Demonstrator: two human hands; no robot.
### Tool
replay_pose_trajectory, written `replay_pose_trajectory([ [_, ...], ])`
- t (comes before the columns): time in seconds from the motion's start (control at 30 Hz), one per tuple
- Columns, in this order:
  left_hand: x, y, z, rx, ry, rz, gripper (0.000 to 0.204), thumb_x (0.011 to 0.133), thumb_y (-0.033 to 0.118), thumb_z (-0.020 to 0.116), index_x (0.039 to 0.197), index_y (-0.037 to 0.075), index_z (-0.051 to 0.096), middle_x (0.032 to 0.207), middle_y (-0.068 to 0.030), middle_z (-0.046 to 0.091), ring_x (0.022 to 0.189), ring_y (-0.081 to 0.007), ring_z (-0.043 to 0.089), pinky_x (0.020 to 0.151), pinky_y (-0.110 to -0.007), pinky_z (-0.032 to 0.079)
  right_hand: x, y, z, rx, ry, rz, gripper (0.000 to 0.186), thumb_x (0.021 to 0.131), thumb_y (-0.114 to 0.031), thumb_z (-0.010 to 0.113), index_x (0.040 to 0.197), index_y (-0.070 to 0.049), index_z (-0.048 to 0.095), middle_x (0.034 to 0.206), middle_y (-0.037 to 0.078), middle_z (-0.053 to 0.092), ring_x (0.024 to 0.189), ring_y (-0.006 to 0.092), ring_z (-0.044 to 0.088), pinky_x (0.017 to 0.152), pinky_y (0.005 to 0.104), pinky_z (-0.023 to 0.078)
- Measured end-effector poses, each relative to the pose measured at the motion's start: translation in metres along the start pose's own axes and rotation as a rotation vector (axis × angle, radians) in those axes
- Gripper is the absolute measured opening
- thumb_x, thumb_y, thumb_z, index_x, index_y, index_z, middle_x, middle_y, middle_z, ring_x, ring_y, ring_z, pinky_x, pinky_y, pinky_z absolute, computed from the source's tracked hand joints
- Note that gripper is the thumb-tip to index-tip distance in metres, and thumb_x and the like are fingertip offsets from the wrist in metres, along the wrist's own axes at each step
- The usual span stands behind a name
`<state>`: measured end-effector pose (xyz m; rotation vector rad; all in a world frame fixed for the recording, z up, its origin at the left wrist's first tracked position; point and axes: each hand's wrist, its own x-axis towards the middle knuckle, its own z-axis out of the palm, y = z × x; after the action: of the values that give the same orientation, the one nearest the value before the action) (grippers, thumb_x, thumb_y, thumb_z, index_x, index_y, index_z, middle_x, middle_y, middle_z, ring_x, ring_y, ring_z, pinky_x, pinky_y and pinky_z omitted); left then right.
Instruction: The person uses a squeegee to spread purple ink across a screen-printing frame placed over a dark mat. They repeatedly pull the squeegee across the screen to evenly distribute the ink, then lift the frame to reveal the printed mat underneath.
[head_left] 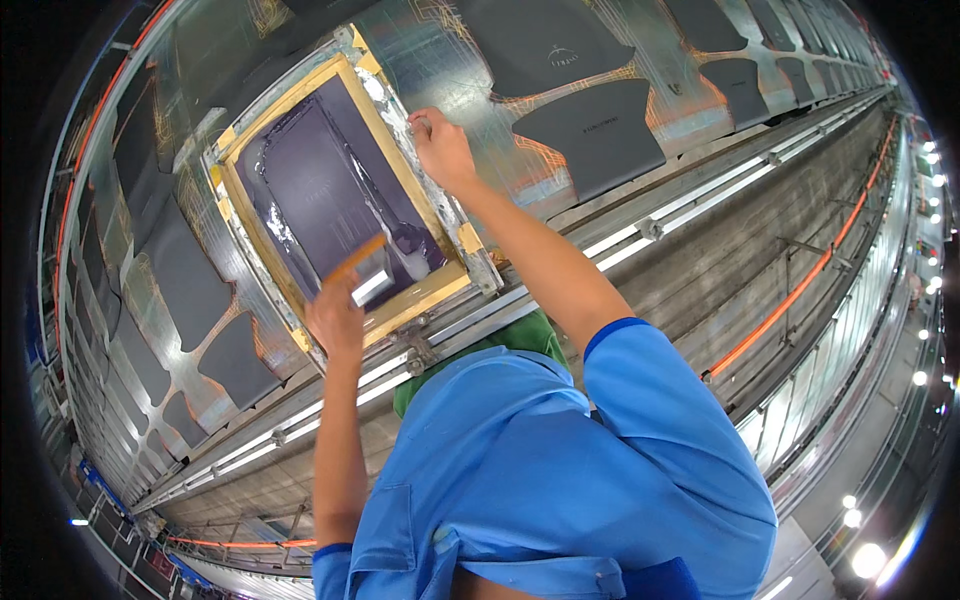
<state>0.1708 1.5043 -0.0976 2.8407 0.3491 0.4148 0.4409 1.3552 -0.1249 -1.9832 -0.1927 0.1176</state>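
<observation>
Left hand [335, 318] fingers grip squeegee [358, 268] inside screen frame [440, 290]; right hand [443, 150] fingers clasp frame's far edge, above dark panels [590, 135].

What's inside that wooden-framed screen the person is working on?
Inside the framed screen: dark mesh smeared with white ink and a squeegee in the left hand. Whatever lies beneath is covered.

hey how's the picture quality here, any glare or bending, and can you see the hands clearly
Head view: strong fisheye bending, the table rails curve toward a black rim. Ceiling lamps blow out at lower right, and the wet ink on the printing screen glints. Both hands are sharp: left hand holding the squeegee, right hand on the frame's edge.
</observation>
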Motion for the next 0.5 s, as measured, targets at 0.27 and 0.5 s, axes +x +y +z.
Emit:
replay_pose_trajectory([
  [0.27,0.003,0.034,0.002,-0.168,0.043,-0.101,0.047,0.071,-0.006,0.060,0.112,0.011,0.074,0.097,-0.0143,0.072,0.080,-0.0342,0.065,0.068,-0.045,0.047,-0.007,0.006,-0.051,0.006,-0.060,0.077,0.020,0.096,-0.020,0.052,0.107,-0.009,0.064,0.080,0.024,0.069,0.080,0.0458,0.068,0.079,0.0540,0.054],
  [0.5,0.243,-0.117,0.021,0.172,-0.114,-0.138,0.036,0.080,0.035,0.075,0.089,0.002,0.066,0.083,-0.0195,0.068,0.079,-0.0420,0.065,0.071,-0.050,0.050,0.007,0.005,-0.037,-0.001,-0.031,0.009,0.019,0.096,-0.016,0.053,0.109,-0.008,0.064,0.065,0.018,0.064,0.063,0.0368,0.066,0.066,0.0478,0.051],
])
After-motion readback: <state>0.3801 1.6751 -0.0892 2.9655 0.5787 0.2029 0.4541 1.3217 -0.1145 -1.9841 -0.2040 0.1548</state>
